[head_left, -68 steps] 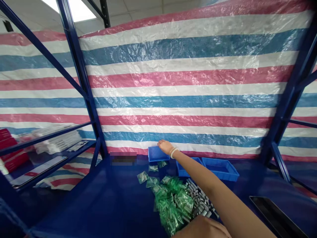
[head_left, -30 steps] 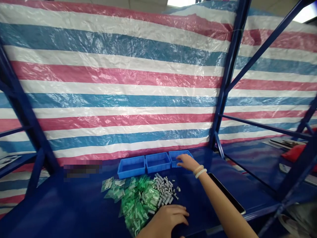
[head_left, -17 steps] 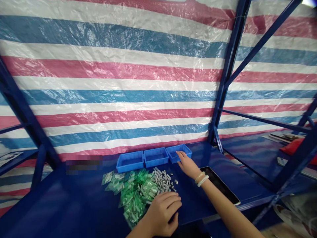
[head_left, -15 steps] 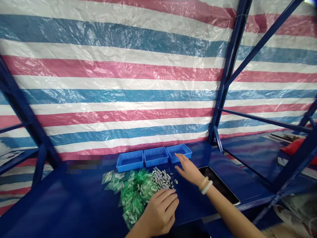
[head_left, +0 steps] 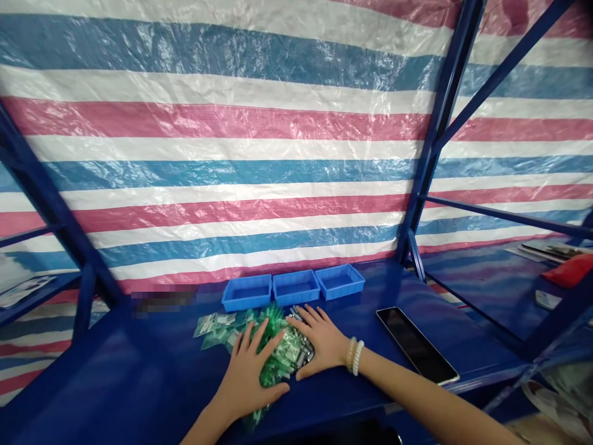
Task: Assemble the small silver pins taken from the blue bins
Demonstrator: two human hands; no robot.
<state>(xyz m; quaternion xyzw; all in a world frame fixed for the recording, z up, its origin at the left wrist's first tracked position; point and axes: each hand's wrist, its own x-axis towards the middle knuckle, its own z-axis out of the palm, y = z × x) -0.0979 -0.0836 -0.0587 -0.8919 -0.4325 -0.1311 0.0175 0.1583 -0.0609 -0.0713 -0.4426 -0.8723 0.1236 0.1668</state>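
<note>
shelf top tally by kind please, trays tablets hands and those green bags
Blue plastic trays: 3
Black tablet: 1
Hands, left hand and right hand: 2
Green plastic bags: too heaped under the hands to count
Total: 6, not counting the bags

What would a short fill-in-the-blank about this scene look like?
The left hand and right hand both rest on a pile of ____ plastic bags.
Just beyond the pile stand ____ blue trays in a row.
The bracelets are on the ____ wrist.

Missing words: green; three; right.
</note>
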